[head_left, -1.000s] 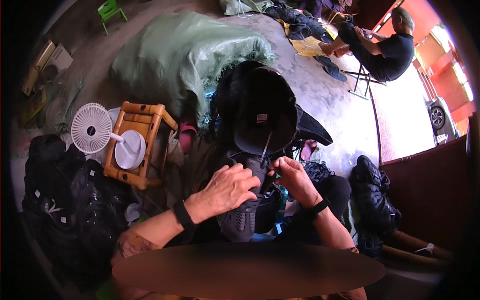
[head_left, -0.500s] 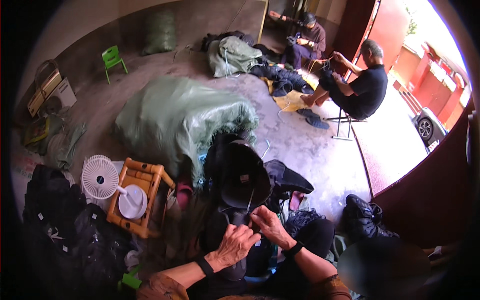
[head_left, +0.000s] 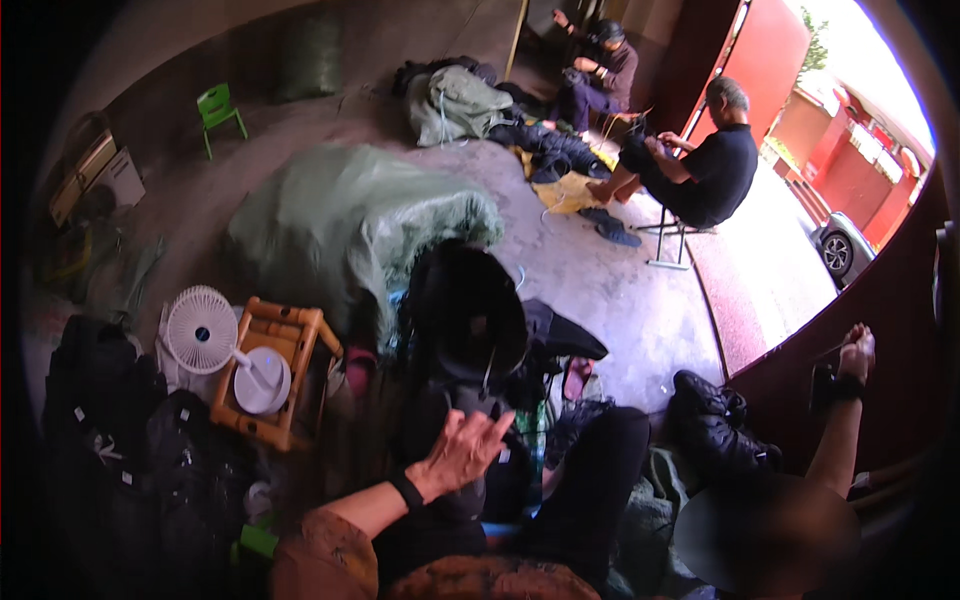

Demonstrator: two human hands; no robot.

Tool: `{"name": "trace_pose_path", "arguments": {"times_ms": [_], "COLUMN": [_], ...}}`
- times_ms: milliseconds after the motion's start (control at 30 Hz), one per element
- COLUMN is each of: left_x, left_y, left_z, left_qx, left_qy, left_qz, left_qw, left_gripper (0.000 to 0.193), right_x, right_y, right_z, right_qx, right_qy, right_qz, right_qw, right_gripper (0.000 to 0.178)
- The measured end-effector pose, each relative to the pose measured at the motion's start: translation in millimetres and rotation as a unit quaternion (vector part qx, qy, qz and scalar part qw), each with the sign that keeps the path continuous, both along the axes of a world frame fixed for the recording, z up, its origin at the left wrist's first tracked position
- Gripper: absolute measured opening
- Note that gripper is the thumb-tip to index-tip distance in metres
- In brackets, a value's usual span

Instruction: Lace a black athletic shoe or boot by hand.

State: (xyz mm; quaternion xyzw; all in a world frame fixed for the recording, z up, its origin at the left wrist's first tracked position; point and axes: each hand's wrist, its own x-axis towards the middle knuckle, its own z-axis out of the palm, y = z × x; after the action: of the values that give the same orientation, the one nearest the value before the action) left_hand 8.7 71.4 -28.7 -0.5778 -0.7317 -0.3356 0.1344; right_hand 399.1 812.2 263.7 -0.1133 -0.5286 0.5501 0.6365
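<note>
In front of me a black, rounded, hollow cloth item (head_left: 470, 315) leans against the mouth of a green sack, a pale strip hanging from its lower edge. Below it, more dark cloth (head_left: 425, 420) lies between my knees. My left hand (head_left: 462, 450) is on this dark cloth, its fingers bent over it and the index finger pointing to the right; the thumb is hidden. Far out to the right, my right hand (head_left: 857, 352) is raised beside the dark red door, its fingers closed. Anything held in it is too small to make out.
A large green woven sack (head_left: 310, 215) bulges ahead. To my left stand a white fan (head_left: 203, 330) on a bamboo stool (head_left: 240, 412) and a black labelled pile (head_left: 100, 400). Black shoes (head_left: 715, 425) lie right. Two people (head_left: 735, 165) sit working at the back, near the doorway.
My right hand has left the left hand and swung far out to the right and up. The left hand stays on the dark cloth. The nearer seated person's hands have come down.
</note>
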Motion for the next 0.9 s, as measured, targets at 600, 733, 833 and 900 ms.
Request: {"name": "trace_pose_path", "arguments": {"times_ms": [600,733,833,900], "left_x": [-58.6,-67.6,-79.5,-77.9], "left_y": [-58.6,-50.7,-48.2,-38.7], "left_z": [62.8,50.2,44.0,48.2], "left_qx": [-0.319,-0.344,-0.411,-0.487], "left_qy": [0.079,0.054,-0.040,-0.107], "left_qz": [-0.067,-0.080,-0.068,-0.033], "left_qw": [0.942,0.934,0.908,0.866], "left_gripper": [0.004,0.007,0.013,0.013], "right_x": [-273.0,-286.7,-295.6,-298.4], "right_y": [-537.3,-573.0,-590.4,-596.8], "right_z": [-227.8,-253.4,-249.4,-254.9], "right_qx": [-0.059,-0.058,-0.086,-0.113], "right_qy": [-0.425,-0.434,-0.448,-0.450], "right_qz": [0.379,0.453,0.487,0.490], "right_qw": [0.820,0.777,0.745,0.738], "right_gripper": [0.014,0.012,0.012,0.012]}}
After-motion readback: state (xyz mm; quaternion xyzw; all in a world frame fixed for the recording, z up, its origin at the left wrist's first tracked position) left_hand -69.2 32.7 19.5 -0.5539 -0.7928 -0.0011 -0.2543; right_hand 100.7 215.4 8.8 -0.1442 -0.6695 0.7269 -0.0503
